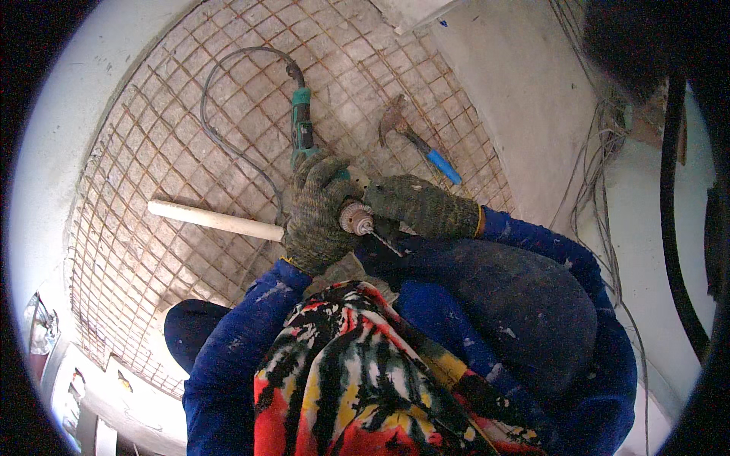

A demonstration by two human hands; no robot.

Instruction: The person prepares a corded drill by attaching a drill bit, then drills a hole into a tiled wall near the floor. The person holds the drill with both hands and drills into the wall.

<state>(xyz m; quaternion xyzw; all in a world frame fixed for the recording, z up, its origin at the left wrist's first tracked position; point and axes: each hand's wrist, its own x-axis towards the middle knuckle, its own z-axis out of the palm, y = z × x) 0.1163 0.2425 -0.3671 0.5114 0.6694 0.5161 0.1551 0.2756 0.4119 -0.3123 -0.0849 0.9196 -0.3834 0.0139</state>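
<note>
A green corded power drill (302, 125) is held across my lap, its ridged chuck (356, 219) toward me. From the chuck a thin drill bit (386, 242) points down and to the right. My gloved left hand (315, 216) wraps round the drill body from the left. From the other side, my gloved right hand (422, 205) closes on the drill beside the chuck, its fingertips partly hidden. A pale rod (217, 220) reaches left from beside my left hand; its near end is covered by the glove.
Rusty wire mesh (163, 163) spreads over the rough concrete floor. A hammer (422, 144) with a blue grip lies beyond my right hand. The drill's cord (204, 99) loops to the left. Loose wires (601, 167) hang at the right, near a pale wall.
</note>
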